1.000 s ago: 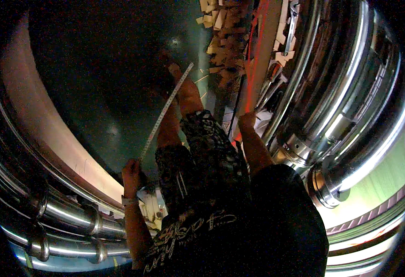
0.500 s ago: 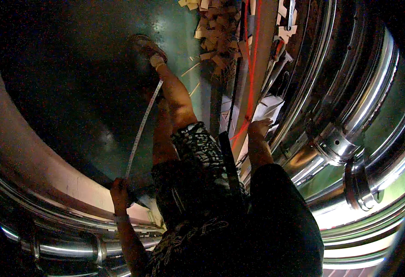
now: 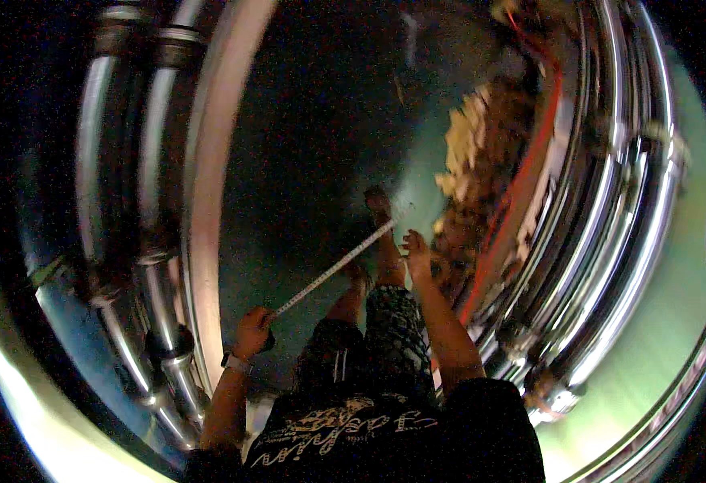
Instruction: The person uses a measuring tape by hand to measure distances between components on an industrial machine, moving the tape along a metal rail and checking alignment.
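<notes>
My left hand (image 3: pixel 253 330) is closed around a tape measure, whose dark case is mostly hidden by the fingers. From it the pale tape blade (image 3: pixel 330 274) runs straight out, slanting up and to the right over the dark floor. Just beside the blade's free end is my right hand (image 3: pixel 418 251), its fingers apart and slightly curled. It appears to hold nothing, and I cannot tell whether a fingertip touches the blade. A watch (image 3: pixel 236 364) sits on my left wrist. My legs and one foot show below and beyond the blade.
A beige beam (image 3: pixel 208 161) with shiny metal tubes (image 3: pixel 91 161) runs along the left. To the right, broken yellowish scraps (image 3: pixel 466 141) lie in a heap beside a red cable (image 3: pixel 504 213). Beyond the cable, long shiny tubes (image 3: pixel 602 330) curve along the right.
The whole view has turned. My right hand has left the right-hand beam beside the red cable and come over to the blade's end. My left hand still grips the tape measure.
</notes>
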`<state>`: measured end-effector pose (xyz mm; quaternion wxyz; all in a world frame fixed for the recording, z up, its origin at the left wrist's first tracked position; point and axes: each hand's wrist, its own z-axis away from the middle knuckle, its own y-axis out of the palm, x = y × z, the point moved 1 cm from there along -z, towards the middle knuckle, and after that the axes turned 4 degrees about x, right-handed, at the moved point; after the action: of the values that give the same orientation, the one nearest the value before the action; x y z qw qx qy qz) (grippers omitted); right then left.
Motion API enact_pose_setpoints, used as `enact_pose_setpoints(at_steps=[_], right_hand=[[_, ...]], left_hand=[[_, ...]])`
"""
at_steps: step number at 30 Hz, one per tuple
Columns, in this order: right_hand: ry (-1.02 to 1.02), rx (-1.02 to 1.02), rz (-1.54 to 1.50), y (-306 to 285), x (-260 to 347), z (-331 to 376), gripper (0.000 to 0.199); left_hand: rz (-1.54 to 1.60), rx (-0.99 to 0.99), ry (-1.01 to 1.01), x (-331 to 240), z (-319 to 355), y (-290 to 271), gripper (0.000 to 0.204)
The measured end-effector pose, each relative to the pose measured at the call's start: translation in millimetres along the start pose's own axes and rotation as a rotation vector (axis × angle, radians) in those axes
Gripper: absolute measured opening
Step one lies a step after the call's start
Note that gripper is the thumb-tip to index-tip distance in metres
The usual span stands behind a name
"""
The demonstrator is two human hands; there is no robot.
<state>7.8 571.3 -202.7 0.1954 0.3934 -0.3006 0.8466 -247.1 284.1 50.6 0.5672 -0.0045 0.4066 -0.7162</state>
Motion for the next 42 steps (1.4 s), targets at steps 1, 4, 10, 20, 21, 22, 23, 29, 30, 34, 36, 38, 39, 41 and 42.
enact_pose_setpoints(at_steps=[1,4,10,20,21,22,23,29,30,34,36,38,39,41,42], right_hand=[[-0.140,-0.008,-0.116,-8,54,-28,0.041],[0.033,0.059,-0.855,-43,224,-73,0.039],[-0.382,0.321,-0.376,-51,433,-123,0.025],[-1.032,0.167,-0.199,45,623,-189,0.009],[-1.021,0.167,-0.223,52,626,-198,0.009],[-1.009,0.165,-0.248,57,628,-207,0.010],[-0.994,0.168,-0.269,64,630,-213,0.011],[-0.821,0.449,-0.355,63,651,-216,0.023],[-0.871,0.464,-0.305,60,655,-206,0.024],[-0.941,0.557,-0.603,69,633,-215,0.023],[-1.086,0.465,-0.367,66,644,-227,0.025],[-1.033,0.490,-0.385,56,643,-223,0.016],[-1.004,0.514,-0.392,55,643,-218,0.013],[-1.217,0.377,-0.071,54,657,-201,0.014],[-1.154,0.393,-0.133,55,656,-214,0.015]], left_hand=[[-0.015,-0.069,0.005,2,5,-5,0.007],[0.107,-0.301,0.052,-13,24,-28,0.008],[0.192,-0.655,-0.011,-67,69,-113,0.006],[0.297,-0.906,-0.168,-41,79,-202,0.015],[-0.016,-0.939,-0.171,-33,77,-203,0.017],[-0.332,-0.952,-0.172,-21,72,-198,0.018],[-0.644,-0.940,-0.177,-15,69,-195,0.020],[-0.349,-1.034,-0.243,-15,64,-209,0.021],[-0.236,-1.031,-0.210,-16,67,-205,0.022],[0.105,-1.002,-0.237,-34,72,-208,0.026],[0.239,-1.089,-0.156,-39,62,-218,0.029],[0.241,-1.081,-0.128,-48,51,-227,0.027],[0.272,-1.005,-0.169,-50,54,-231,0.026],[0.333,-1.034,-0.192,-49,60,-225,0.022],[0.299,-1.042,-0.183,-48,58,-226,0.020]])
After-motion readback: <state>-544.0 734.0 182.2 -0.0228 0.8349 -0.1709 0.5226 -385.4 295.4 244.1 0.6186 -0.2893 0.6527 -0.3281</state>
